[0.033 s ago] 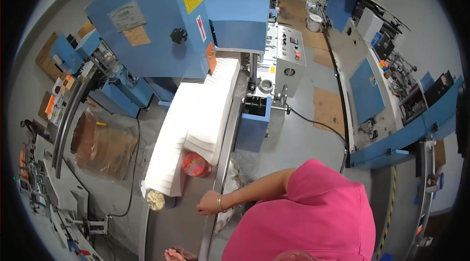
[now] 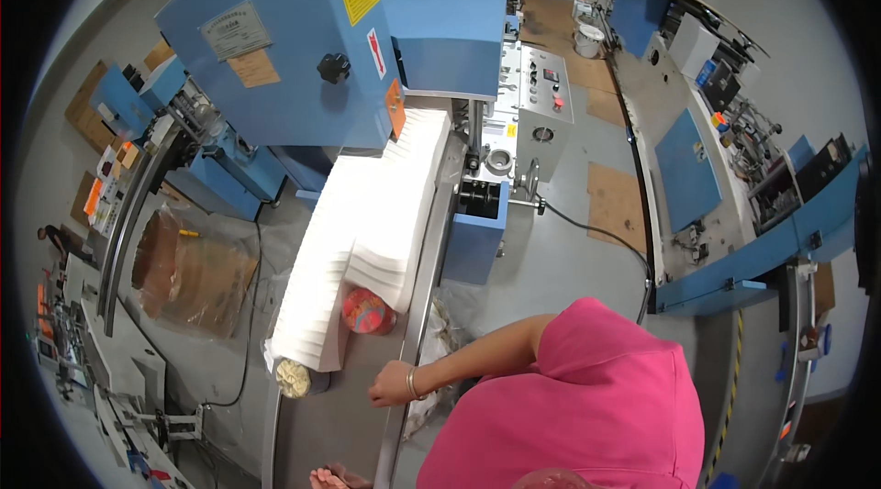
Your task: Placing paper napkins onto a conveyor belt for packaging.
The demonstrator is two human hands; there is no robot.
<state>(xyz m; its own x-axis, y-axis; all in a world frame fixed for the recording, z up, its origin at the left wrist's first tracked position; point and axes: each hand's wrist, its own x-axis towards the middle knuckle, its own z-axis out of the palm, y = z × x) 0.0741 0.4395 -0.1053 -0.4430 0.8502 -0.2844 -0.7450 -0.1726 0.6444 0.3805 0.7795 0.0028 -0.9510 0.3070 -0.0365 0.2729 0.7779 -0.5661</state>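
Two long rows of folded white paper sheets [image 2: 317, 269] stand on edge along a metal trough [image 2: 358, 406] and come out from under a blue machine cover. At the near end of the right row sits a round red object [image 2: 369, 312]. A cream-coloured, crumpled-topped object [image 2: 294, 379] stands against the left row's end. My right hand [image 2: 393, 384], with a bangle on its wrist, rests at the trough's right rim, fingers curled in and nothing visible in them. Only part of my left hand [image 2: 328, 478] shows at the lower edge, over the trough, fingers apart and holding nothing visible.
The large blue cover [image 2: 275, 58] with a black knob rises at the trough's far end. A grey control box [image 2: 546, 113] and handwheel stand to its right. A black cable [image 2: 596, 239] crosses the floor. Plastic-covered cardboard [image 2: 197, 273] lies at left.
The paper rows, the red object and the cream-topped object have shifted very slightly toward the near end of the trough. My hands have barely moved.
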